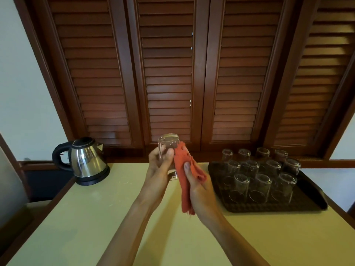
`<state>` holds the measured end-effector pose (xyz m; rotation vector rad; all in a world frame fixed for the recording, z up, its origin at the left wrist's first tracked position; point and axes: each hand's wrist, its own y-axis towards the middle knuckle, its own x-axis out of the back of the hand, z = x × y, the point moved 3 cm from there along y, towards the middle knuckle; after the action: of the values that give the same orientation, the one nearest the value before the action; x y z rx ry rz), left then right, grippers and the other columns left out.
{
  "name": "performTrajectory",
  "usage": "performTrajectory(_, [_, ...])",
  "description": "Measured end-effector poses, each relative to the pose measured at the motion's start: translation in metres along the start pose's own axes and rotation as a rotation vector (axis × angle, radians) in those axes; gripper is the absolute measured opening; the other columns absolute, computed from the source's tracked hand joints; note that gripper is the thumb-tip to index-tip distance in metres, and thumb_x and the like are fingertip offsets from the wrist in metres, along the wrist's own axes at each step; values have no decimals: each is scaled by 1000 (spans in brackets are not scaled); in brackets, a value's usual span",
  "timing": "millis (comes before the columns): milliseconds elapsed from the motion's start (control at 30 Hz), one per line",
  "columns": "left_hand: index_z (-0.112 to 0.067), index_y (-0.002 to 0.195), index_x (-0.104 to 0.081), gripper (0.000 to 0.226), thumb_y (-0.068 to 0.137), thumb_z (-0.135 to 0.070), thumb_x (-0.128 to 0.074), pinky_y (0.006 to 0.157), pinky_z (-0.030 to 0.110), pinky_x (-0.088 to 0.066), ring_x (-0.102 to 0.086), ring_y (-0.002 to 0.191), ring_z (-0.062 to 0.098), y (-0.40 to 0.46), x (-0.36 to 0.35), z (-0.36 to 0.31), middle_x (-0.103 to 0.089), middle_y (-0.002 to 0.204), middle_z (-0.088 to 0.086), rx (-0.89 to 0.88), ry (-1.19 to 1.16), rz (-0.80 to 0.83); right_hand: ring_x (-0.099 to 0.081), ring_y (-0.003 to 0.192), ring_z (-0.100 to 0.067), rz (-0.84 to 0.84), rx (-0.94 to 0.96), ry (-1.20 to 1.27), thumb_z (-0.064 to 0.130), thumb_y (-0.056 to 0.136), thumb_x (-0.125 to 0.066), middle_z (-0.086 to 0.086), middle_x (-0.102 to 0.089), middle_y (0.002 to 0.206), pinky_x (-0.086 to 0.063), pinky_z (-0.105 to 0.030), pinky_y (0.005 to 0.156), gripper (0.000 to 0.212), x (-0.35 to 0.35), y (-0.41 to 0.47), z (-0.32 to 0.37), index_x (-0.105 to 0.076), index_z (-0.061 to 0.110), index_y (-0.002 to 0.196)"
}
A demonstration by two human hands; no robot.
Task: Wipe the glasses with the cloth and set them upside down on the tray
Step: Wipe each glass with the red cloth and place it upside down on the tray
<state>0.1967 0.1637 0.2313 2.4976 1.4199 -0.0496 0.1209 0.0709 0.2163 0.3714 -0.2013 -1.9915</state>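
Note:
My left hand (160, 166) grips a clear glass (169, 143) and holds it up above the middle of the table. Against the glass's right side lies an orange-red cloth (185, 181), which my right hand (197, 186) holds pressed there, thumb on top; the cloth's lower end hangs down past the wrist. To the right, a dark tray (221, 200) carries several clear glasses (260, 186) standing upside down in rows.
A steel electric kettle (86, 162) with a black handle stands at the table's back left. The pale yellow table (96, 217) has a wooden edge. Brown louvred shutters (169, 73) rise behind it.

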Motion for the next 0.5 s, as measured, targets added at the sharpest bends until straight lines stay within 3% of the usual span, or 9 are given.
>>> performTrajectory(133, [-40,145,-54,51,96,-53,-50,92,21,-52,-63,121,-1,-14,-4,6,-67,132,-17,-41,154,14,-72,89,-11,-73,-39,17,45,92,-53,10,-76,90,-54,-19,73,34,1,15,6,-68,27,116])
performTrajectory(200, [-43,145,-53,41,105,-48,-44,93,23,-50,-62,118,-3,-11,-2,0,-66,131,-19,-46,163,9,-71,89,-14,-104,-37,22,47,92,-52,9,-75,88,-56,-21,74,30,-3,12,2,-69,31,110])
performTrajectory(267, [-35,131,-63,34,109,-46,-39,91,29,-50,-66,110,5,0,5,-10,-71,122,-9,-22,49,-63,-70,82,-7,-101,-52,22,47,95,-50,13,-73,83,-53,-14,65,25,-12,-3,-7,-66,33,109])
performTrajectory(333, [-34,123,-64,38,105,-55,-39,90,30,-50,-67,107,9,2,10,-14,-71,118,-4,-17,63,-72,-71,87,-8,-84,-85,37,52,91,-49,8,-74,94,-53,-14,67,34,-21,-9,-4,-63,32,115])
performTrajectory(433, [-40,136,-62,52,94,-67,-48,95,30,-57,-64,120,6,-15,7,-4,-66,133,-6,-21,147,52,-73,99,-18,-141,-66,88,49,93,-49,7,-77,96,-57,-27,78,27,-19,13,6,-64,33,110])
performTrajectory(500, [-42,133,-66,57,90,-78,-54,100,37,-57,-64,124,14,-14,13,-5,-65,136,0,-48,140,20,-73,93,-12,-144,-47,57,44,97,-50,13,-75,87,-57,-24,75,18,-22,15,5,-63,34,106])
